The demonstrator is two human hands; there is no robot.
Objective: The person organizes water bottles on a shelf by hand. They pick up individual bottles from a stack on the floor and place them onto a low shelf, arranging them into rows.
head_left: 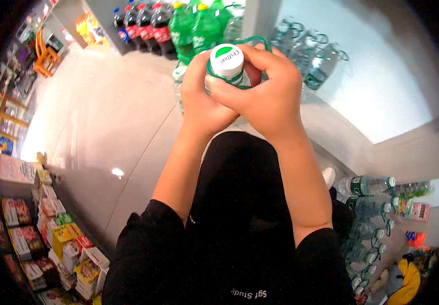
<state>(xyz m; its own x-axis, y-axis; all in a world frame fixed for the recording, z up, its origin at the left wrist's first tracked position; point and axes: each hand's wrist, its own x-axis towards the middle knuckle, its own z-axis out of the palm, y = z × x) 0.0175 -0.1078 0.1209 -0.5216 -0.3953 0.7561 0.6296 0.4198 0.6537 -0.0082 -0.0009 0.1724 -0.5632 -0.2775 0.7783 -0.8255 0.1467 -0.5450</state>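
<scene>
Both hands come together at the top of a large water bottle, seen from above. Its white cap (227, 58) bears a green mark, and a green carry handle (254, 40) circles the neck. My left hand (197, 99) is closed against the left side of the neck. From the right, my right hand (270, 84) wraps round it, thumb across the front of the neck and fingers by the handle. Hands and forearms hide most of the bottle's body. Just left of my left hand stands another clear bottle with a white cap (178, 74).
Dark soda bottles (161, 28) and green bottles (201, 28) line the far side. Clear water bottles (323, 63) stand far right beside a pale panel (362, 66); more bottles (367, 185) lie near right. Packaged goods (72, 249) fill shelves at near left. A wooden chair (46, 56) stands far left.
</scene>
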